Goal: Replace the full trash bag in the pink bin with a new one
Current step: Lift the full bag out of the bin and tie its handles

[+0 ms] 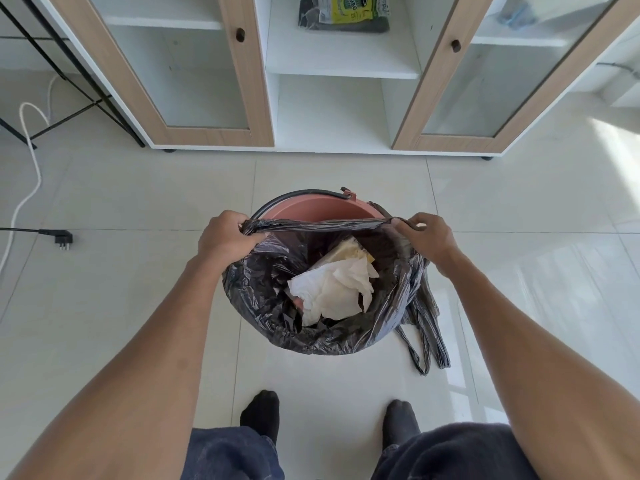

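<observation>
A black trash bag (263, 299) lines the pink bin (318, 207), which stands on the tiled floor in front of me. Crumpled white paper (332, 289) and a yellowish wrapper lie inside the bag. My left hand (227, 237) grips the bag's far rim at the left. My right hand (427, 237) pinches the same rim at the right, so the edge is stretched taut between them and pulled off the bin's far lip. The bag's handles hang down at the right side (424, 327). A pack of new bags (344, 12) lies on a cabinet shelf.
A white cabinet (341, 112) with two open wood-framed glass doors stands behind the bin. A black plug (62, 237) and a white cable (33, 147) lie on the floor at the left. My feet in black socks (261, 414) stand near the bin.
</observation>
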{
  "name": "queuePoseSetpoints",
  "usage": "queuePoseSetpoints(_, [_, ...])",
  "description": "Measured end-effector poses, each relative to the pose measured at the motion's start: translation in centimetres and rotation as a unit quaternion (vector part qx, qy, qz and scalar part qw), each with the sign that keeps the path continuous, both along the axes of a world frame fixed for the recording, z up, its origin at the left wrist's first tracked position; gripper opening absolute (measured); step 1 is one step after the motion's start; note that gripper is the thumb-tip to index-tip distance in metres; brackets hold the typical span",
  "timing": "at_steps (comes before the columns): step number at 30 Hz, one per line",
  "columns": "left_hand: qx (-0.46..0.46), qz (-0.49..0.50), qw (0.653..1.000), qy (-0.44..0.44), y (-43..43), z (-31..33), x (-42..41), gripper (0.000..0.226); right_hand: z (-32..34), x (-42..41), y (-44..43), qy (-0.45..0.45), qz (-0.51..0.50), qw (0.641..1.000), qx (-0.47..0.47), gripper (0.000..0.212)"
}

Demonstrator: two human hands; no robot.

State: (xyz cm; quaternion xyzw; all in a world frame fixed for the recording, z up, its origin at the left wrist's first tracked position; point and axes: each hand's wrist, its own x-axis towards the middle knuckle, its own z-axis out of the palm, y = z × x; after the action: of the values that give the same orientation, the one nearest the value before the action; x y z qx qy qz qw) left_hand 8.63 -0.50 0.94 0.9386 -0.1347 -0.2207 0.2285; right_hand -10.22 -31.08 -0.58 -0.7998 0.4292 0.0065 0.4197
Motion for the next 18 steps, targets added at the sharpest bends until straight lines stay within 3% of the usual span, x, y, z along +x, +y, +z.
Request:
queuePoseSetpoints(7, [0.015, 0.051, 0.998, 0.042, 1.5, -0.2, -0.8, 0.032, 0.1, -2.6, 0.2, 0.051, 0.02, 0.996, 0.069, 0.015])
queuePoseSetpoints(13, [-0.042, 0.044, 0.984, 0.165, 2.8, 0.1, -2.5, 0.032, 1.5, -4.4, 1.3, 0.082, -0.002, 0.993, 0.088, 0.023])
queuePoseSetpoints(18, [-0.036, 0.071, 0.98, 0.182, 3.7, 1.6, -3.6, 0.024, 3.3, -4.9, 2.4, 0.113, -0.012, 0.988, 0.101, 0.023])
